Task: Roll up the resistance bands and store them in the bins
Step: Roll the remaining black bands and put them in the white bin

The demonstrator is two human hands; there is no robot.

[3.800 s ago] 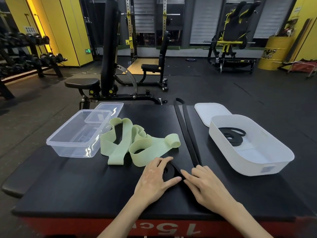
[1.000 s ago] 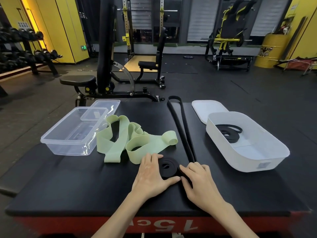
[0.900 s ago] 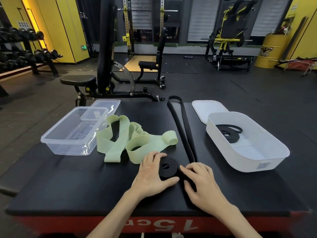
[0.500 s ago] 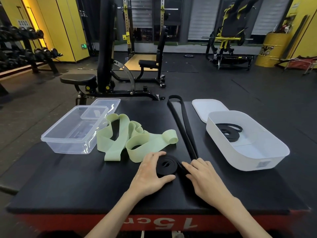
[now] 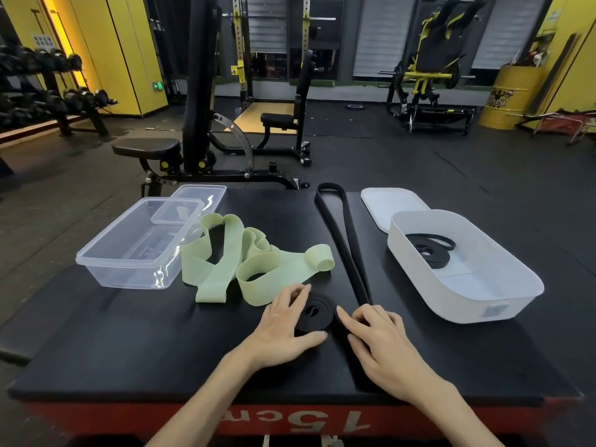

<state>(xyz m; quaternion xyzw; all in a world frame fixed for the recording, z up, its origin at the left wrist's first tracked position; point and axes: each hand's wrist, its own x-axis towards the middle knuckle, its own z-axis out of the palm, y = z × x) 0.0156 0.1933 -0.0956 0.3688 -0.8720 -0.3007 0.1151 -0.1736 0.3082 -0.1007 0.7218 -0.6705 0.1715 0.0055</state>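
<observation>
Compared with a few seconds before, the coil at the near end of the black band [image 5: 314, 312] had grown fatter, and the band's far loop, which earlier ran off the far edge, had been drawn onto the desk [image 5: 129, 333]. Half a second back the picture was almost the same, so I judged the rolling to be steady and about a third done, with a long straight tail left to wind.

From the head view, my left hand [image 5: 283, 324] cupped the coil, fingers curled over its far side and thumb against its near side, grasping it. My right hand [image 5: 383, 343] lay on the tail just where it fed into the coil, fingers bent and pressing down; I saw no wrap around the band, so I counted it as released.

To the left, the green band [image 5: 238, 262] sprawled unrolled, touching the clear bin [image 5: 135, 243], with the clear lid [image 5: 200, 196] behind it. One green loop lay just beside my left fingers, and I thought it could get caught up in the roll.

On the right stood the white bin [image 5: 503, 304], its white lid [image 5: 390, 204] behind, with a rolled band [image 5: 430, 251] already inside near the far end. Bare desk separated coil from bin, so I expected an easy carry across. The near desk edge was close to my wrists.
</observation>
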